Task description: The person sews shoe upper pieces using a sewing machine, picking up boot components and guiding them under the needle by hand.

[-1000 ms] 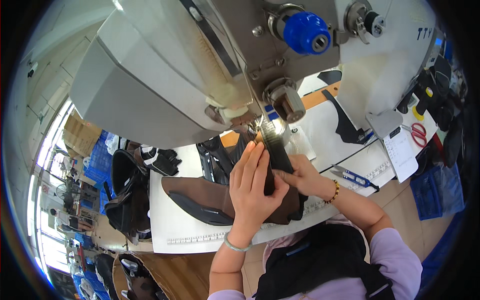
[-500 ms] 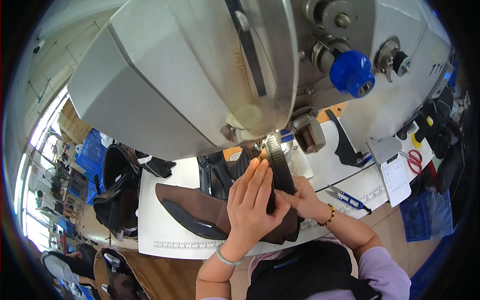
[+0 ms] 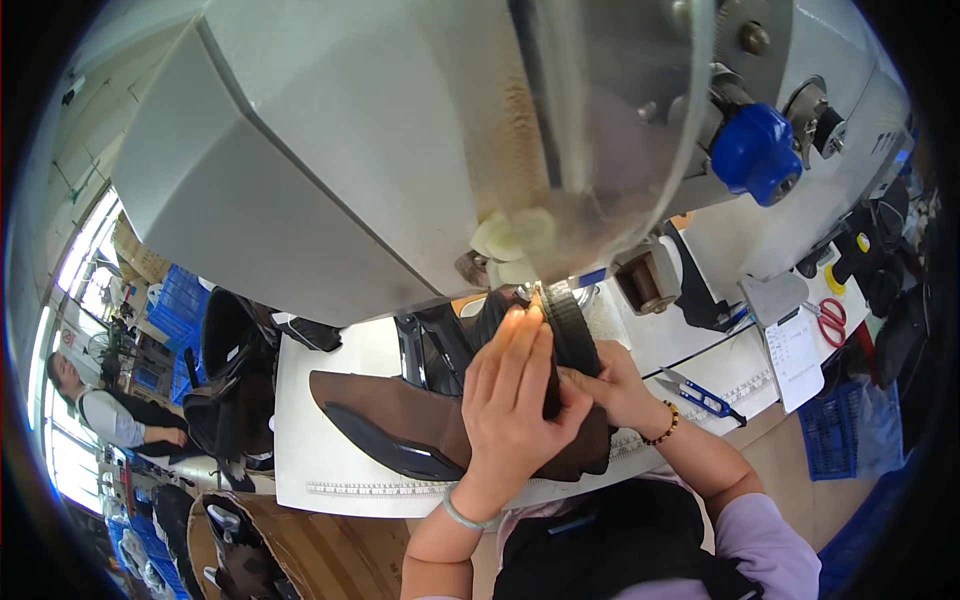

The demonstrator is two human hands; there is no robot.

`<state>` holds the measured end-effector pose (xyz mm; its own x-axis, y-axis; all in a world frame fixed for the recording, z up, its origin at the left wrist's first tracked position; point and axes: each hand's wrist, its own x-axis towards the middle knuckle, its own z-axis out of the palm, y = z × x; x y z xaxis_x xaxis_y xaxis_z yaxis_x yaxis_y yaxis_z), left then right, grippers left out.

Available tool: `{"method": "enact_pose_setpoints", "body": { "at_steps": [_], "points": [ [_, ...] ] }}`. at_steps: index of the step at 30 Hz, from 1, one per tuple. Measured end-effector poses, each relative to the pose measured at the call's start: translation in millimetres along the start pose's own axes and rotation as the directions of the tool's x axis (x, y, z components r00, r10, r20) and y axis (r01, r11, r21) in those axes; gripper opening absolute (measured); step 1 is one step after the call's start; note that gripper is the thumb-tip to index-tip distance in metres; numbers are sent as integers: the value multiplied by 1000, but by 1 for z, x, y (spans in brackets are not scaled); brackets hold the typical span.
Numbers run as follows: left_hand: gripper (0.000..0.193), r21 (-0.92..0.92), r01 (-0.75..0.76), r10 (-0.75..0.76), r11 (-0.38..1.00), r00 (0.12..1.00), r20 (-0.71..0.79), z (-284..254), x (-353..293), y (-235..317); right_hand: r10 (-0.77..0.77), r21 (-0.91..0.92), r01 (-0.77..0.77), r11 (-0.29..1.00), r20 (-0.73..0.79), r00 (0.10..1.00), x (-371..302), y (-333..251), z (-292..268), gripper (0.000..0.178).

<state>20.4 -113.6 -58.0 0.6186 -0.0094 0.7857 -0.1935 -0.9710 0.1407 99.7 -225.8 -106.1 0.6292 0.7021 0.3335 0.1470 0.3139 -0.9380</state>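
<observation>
A brown sewn piece with black trim (image 3: 400, 405) lies partly on the white table and rises under the sewing machine head (image 3: 300, 170). My left hand (image 3: 520, 400) presses on it, fingers straight and close together, fingertips by the lit needle area. A black edge of the piece runs between its fingers and thumb. My right hand (image 3: 610, 385) grips the black part on the right side, just below a dark ribbed wheel (image 3: 570, 325). The machine head hides the needle itself, and my hands cover the middle of the piece.
Blue thread snips (image 3: 700, 395) and red-handled scissors (image 3: 831, 318) lie to the right near a paper card (image 3: 795, 355). A ruler strip (image 3: 380, 489) runs along the front edge. Black goods (image 3: 235, 370), a cardboard box (image 3: 330, 540) and a person (image 3: 130, 410) are at left.
The view has shifted, so the machine head looks larger and its blue knob sits farther right. Both hands stay on the piece. At the left, a person has come into fuller view.
</observation>
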Motion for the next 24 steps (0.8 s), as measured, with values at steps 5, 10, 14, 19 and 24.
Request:
{"method": "enact_pose_setpoints", "body": {
  "at_steps": [5, 10, 14, 19, 24],
  "points": [
    [41, -14, 26, -26, 1000, 1000, -7, 0, 1, 1, 41, 110, -28, 994, -119, 992, 0, -7, 10, 20],
    [40, -47, 37, -38, 998, 999, -29, 1, -2, 2, -20, 37, 25, 999, -136, 991, -2, -9, 6, 21],
    [40, -28, 30, -31, 999, 998, -47, 2, -4, 2, -68, -100, 60, 993, -74, 995, -1, -7, 4, 23],
    [40, -37, 16, -18, 999, 998, -61, 1, -3, 2, -81, -24, 80, 997, -51, 995, -5, -8, 5, 24],
    [38, -25, 9, -11, 1000, 999, -50, 1, -2, 2, -118, 6, 119, 993, -71, 990, -4, -8, 7, 25]
  ]
}}
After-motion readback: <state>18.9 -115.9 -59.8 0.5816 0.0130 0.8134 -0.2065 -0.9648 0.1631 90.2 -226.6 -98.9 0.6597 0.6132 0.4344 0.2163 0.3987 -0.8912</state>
